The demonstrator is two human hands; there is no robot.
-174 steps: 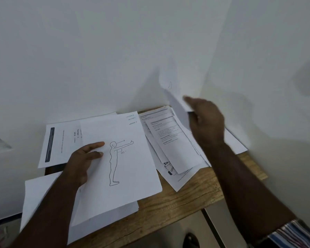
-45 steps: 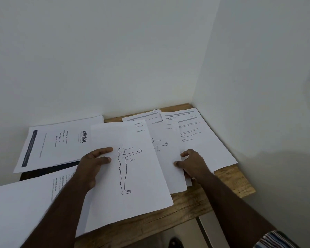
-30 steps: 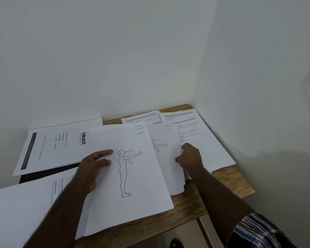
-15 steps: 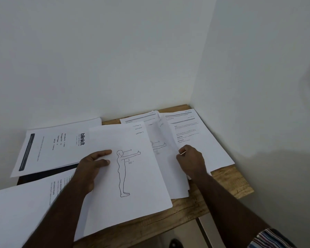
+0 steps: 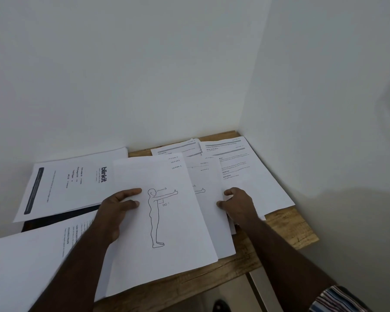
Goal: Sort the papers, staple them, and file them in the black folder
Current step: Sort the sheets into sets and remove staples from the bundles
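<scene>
My left hand [image 5: 118, 207] grips the left edge of a sheet with a standing-figure drawing [image 5: 164, 233], thumb on top, held over the desk's front. A second figure sheet [image 5: 208, 199] lies partly under it to the right. My right hand [image 5: 238, 203] pinches the right edge of that second sheet, next to a printed text page [image 5: 245, 176]. Another text page [image 5: 178, 148] peeks out behind. The black folder [image 5: 54, 218] shows as a dark strip at the left, mostly covered by a blinkit page [image 5: 72, 181] and a text page [image 5: 32, 262].
The small wooden desk [image 5: 286, 226] sits in a corner, with white walls right behind and to the right. Papers overhang its front and left edges. The floor and a dark shoe [image 5: 221, 306] show below the front edge.
My right hand has shifted along the second figure sheet's right edge and lifted it slightly, then laid it flatter. The left hand has kept its hold on the top figure sheet.
</scene>
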